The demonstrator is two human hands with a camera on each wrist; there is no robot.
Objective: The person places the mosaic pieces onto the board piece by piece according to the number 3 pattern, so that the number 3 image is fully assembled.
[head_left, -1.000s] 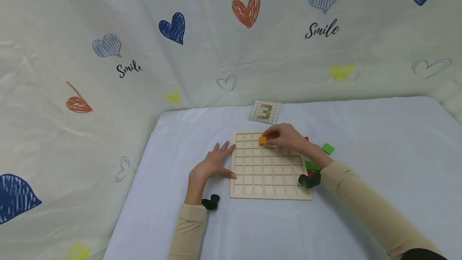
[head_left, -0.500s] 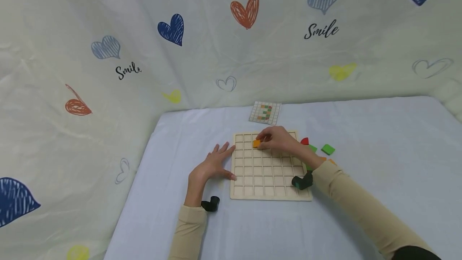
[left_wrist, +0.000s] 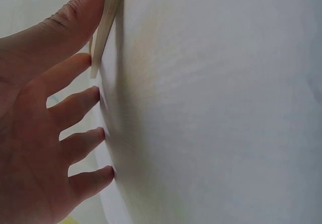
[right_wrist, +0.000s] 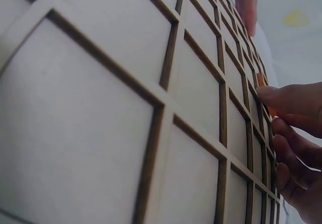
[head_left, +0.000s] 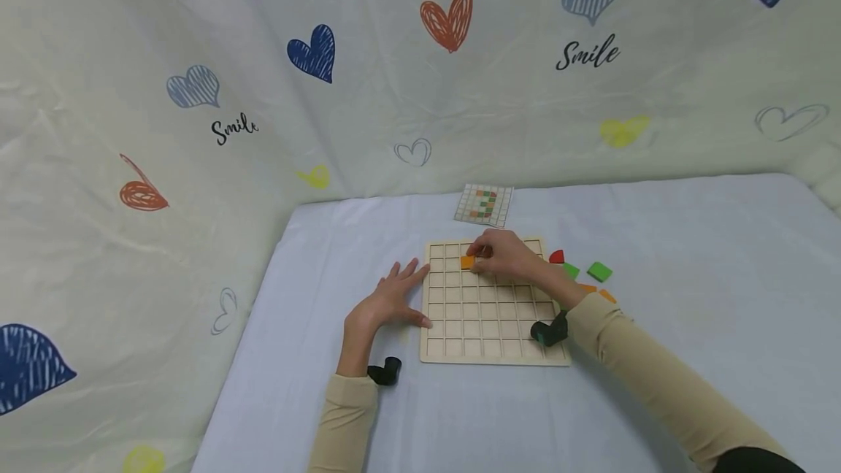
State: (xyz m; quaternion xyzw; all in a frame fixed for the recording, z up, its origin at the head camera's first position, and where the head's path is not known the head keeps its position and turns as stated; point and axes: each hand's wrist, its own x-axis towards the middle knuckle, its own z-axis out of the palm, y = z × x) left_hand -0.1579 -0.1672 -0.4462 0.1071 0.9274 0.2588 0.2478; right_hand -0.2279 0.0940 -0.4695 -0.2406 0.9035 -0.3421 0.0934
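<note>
A square wooden board (head_left: 493, 350) with a raised grid lies on the table. My right hand (head_left: 507, 252) is over its far rows and pinches an orange square tile (head_left: 467, 262) at a cell near the back left. In the right wrist view the thumb (right_wrist: 289, 100) is against the orange tile (right_wrist: 260, 80), low at the grid; part of the tile is hidden by the fingers. My left hand (head_left: 386, 299) is spread at the board's left side. Its thumb and index finger touch the board's edge (left_wrist: 106, 27), while the other fingertips rest on the cloth.
Behind the board lies a gridded pattern card (head_left: 485, 204) with coloured squares. Loose pieces lie to the right: a red one (head_left: 556, 257), a green tile (head_left: 600, 271) and orange ones (head_left: 607, 296), some partly behind the right forearm. A printed curtain (head_left: 368, 108) hangs behind the table.
My right hand has moved left and slightly nearer with the orange tile, which now looks flatter in its cell. My left hand has stayed at the board's edge.
</note>
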